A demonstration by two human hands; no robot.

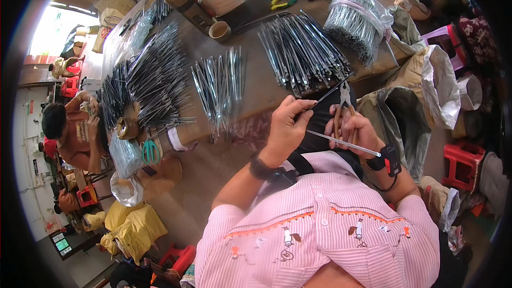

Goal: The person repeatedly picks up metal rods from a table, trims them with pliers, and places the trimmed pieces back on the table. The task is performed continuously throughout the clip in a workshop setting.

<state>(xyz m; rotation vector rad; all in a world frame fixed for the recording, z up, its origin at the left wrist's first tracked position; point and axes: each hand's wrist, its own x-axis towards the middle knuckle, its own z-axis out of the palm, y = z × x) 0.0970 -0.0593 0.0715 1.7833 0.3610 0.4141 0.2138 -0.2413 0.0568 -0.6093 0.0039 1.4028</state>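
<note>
My left hand [288, 128] is closed, thumb and fingers pinching a thin metal strip. One dark length [329, 93] runs from the fingertips up toward the plier tips. A brighter, flat length [346, 144] slants from beneath the same fingers to my right wrist. Whether both belong to one strip, I cannot tell. My right hand [358, 130] is wrapped round a pair of pliers [345, 96] with brownish handles, its jaws pointing away from me. Just beyond my hands, a spread bundle of metal strips [301, 50] lies at the table's near edge.
More strips lie on the brown table [256, 98]: a smaller group [220, 85] and a large heap [157, 77]. Behind are a cup [219, 31], yellow-handled pliers [282, 3] and a plastic-wrapped bundle [356, 18]. Open sacks [402, 122] stand right; a person [80, 128] sits left.
</note>
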